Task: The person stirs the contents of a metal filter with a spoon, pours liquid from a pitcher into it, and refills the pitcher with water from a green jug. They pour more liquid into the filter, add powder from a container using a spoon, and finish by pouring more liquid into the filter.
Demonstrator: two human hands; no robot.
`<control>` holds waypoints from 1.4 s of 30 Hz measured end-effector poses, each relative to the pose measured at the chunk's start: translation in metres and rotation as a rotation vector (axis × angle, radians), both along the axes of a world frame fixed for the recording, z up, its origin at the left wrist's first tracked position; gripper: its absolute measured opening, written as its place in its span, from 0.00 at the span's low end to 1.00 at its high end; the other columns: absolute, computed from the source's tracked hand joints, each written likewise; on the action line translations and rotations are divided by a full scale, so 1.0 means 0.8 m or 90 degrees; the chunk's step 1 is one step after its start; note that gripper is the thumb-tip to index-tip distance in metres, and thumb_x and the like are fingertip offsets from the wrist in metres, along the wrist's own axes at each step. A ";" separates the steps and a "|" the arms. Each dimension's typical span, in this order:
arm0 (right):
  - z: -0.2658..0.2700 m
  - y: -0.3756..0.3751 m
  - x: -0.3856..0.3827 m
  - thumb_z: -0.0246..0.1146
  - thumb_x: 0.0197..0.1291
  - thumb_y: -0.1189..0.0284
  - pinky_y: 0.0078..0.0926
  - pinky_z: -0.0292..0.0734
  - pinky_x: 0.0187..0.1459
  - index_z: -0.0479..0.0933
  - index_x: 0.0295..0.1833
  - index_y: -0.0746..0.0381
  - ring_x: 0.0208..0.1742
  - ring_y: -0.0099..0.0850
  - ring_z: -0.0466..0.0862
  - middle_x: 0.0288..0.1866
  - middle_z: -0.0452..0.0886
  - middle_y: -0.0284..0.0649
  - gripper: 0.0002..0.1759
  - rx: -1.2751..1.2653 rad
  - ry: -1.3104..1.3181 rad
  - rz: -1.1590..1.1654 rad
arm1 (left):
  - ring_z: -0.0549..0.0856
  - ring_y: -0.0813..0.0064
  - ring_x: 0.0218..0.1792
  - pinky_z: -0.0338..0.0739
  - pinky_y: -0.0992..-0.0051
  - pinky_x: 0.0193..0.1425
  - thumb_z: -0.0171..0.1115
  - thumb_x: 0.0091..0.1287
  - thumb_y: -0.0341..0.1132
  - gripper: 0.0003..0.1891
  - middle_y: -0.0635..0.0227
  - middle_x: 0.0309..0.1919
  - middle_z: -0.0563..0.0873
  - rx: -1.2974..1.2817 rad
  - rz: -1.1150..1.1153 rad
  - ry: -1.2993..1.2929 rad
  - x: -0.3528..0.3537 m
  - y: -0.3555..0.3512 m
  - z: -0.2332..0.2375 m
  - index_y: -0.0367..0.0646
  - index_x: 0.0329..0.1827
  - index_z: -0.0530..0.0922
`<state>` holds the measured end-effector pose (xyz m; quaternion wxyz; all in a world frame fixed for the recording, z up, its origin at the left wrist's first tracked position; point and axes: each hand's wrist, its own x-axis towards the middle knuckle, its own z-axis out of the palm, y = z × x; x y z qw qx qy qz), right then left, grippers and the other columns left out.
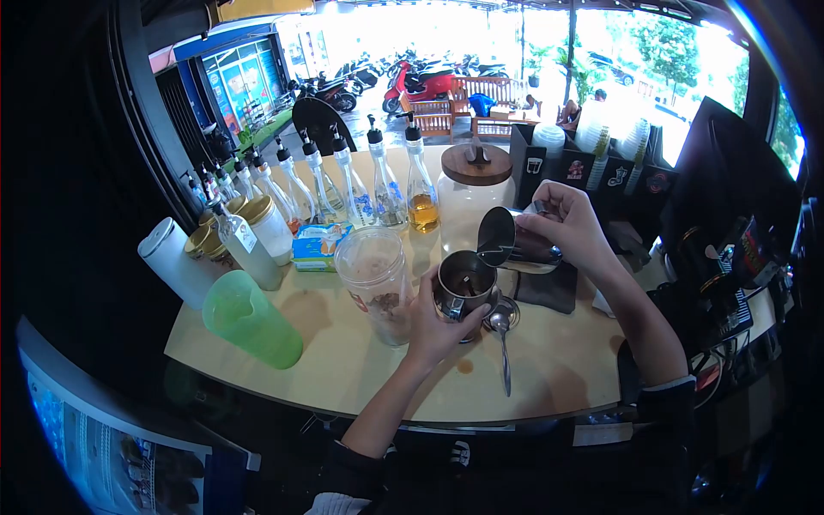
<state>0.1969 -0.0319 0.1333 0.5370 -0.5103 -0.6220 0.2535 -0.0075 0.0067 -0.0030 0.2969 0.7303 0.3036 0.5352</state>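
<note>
Head view: the left hand (436, 330) grips one metal cup (466, 273) above the surface (554, 373); the right hand (577, 230) holds one shiny metal vessel (536, 250) at its rim; a steady cup and gentle tilt would limit spills; one spoon (505, 365), one green jug (257, 330), at least six pump bottles (390, 202).

left sleeve (352, 468): black, lower centre
ribbed fabric (339, 504): whitish, bottom edge
right sleeve (668, 421): black, lower right, thin grey edge
</note>
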 end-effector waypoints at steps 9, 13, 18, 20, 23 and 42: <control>0.005 0.010 -0.018 0.68 0.56 0.81 0.12 0.77 0.34 0.68 0.31 0.65 0.34 0.12 0.78 0.29 0.78 0.30 0.13 0.003 0.010 0.011 | 0.85 0.64 0.51 0.78 0.68 0.59 0.81 0.46 0.39 0.42 0.54 0.49 0.83 0.014 -0.018 0.016 -0.001 -0.001 0.005 0.35 0.62 0.65; 0.006 0.009 -0.020 0.68 0.57 0.81 0.12 0.79 0.35 0.67 0.30 0.65 0.34 0.12 0.78 0.29 0.78 0.31 0.13 0.009 0.004 0.022 | 0.85 0.65 0.52 0.77 0.68 0.59 0.81 0.46 0.39 0.42 0.54 0.49 0.83 -0.009 -0.024 0.018 -0.002 -0.003 0.007 0.35 0.62 0.65; 0.005 0.006 -0.017 0.69 0.57 0.79 0.10 0.72 0.31 0.69 0.31 0.64 0.31 0.09 0.74 0.28 0.75 0.27 0.12 0.010 -0.010 0.013 | 0.84 0.65 0.52 0.77 0.68 0.59 0.81 0.46 0.39 0.42 0.54 0.49 0.83 -0.012 -0.027 0.011 -0.001 -0.003 0.006 0.35 0.61 0.65; 0.008 0.002 -0.018 0.67 0.58 0.82 0.13 0.81 0.35 0.67 0.30 0.65 0.34 0.12 0.79 0.30 0.78 0.31 0.13 -0.009 -0.014 0.005 | 0.84 0.64 0.52 0.77 0.68 0.59 0.81 0.46 0.39 0.42 0.54 0.49 0.83 -0.005 -0.020 0.016 -0.001 -0.002 0.004 0.35 0.61 0.65; 0.007 0.000 -0.014 0.66 0.58 0.82 0.12 0.82 0.35 0.67 0.31 0.65 0.34 0.12 0.79 0.30 0.77 0.31 0.13 -0.009 -0.012 0.005 | 0.85 0.66 0.52 0.77 0.68 0.58 0.82 0.45 0.44 0.43 0.58 0.49 0.84 -0.013 -0.016 -0.010 0.000 0.000 -0.001 0.38 0.61 0.68; -0.014 -0.028 0.011 0.68 0.58 0.78 0.09 0.71 0.29 0.71 0.31 0.62 0.29 0.10 0.76 0.27 0.77 0.29 0.11 0.012 0.105 0.013 | 0.83 0.64 0.53 0.76 0.67 0.59 0.82 0.45 0.41 0.43 0.55 0.50 0.82 -0.047 -0.016 0.021 0.000 0.000 -0.001 0.37 0.62 0.66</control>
